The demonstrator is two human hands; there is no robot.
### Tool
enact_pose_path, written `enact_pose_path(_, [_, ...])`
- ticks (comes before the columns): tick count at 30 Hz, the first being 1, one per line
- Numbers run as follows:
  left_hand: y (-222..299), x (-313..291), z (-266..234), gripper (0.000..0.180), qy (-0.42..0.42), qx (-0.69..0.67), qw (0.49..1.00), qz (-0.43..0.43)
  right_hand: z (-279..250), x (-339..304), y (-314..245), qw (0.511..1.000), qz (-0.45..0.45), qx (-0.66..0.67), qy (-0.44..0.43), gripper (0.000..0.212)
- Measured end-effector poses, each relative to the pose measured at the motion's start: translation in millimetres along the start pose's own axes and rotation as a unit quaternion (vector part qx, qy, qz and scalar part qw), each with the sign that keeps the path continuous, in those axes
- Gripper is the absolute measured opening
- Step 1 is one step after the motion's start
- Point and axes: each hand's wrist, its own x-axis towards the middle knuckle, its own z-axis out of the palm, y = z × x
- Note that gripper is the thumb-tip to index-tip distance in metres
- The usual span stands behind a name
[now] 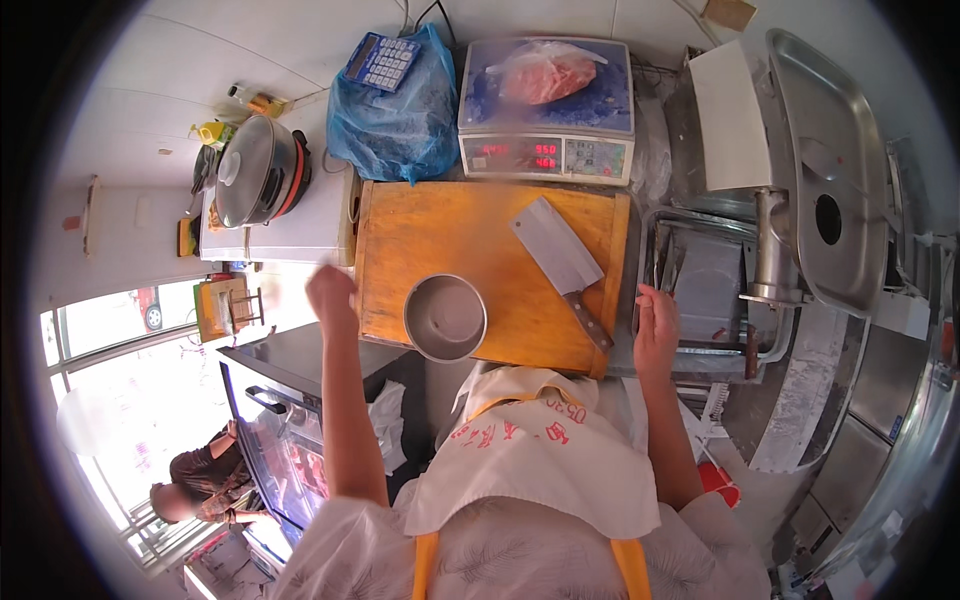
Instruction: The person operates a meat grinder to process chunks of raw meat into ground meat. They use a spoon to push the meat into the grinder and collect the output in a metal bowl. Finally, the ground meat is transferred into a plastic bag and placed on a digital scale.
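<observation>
My left hand [333, 293] is curled closed just off the left edge of a wooden cutting board [420, 240], with nothing seen in it. My right hand [656, 325] is by the board's right edge, fingers loosely stretched and nothing visible in them. Between the hands, a round steel bowl [445, 318] stands near the board's front edge; no contents show. A cleaver [557, 243] lies flat on the board's right half, its wooden handle slanting toward my right hand. Behind the board, a bag of raw meat [548, 76] rests on a digital scale [480, 155] with a lit display.
A blue plastic bag [385, 135] with a calculator [382, 62] on top sits back left. Further left stands a lidded electric pot [258, 175]. On the right are metal trays [710, 275] and a steel meat grinder [772, 245]. Another person [205, 470] is at the lower left, beyond a glass display case [285, 440].
</observation>
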Motion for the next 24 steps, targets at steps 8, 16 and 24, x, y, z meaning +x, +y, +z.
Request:
enact_pose_path(8, [-234, -317, -245, 0.036, 0.146, 0.006, 0.831, -0.537, 21, -5, -22, 0.999, -0.032, 0.02, -0.038, 0.016])
enact_pose_path(16, [-263, -327, -221, 0.038, 0.065, 0.03, 0.857, -0.51, 29, -14, -28, 0.997, -0.022, 0.029, -0.072, 0.018])
enact_pose_path(24, [-225, -218, -123, 0.028, 0.058, 0.028, 0.883, -0.465, 29, -18, -22, 0.996, -0.06, 0.01, -0.069, 0.018])
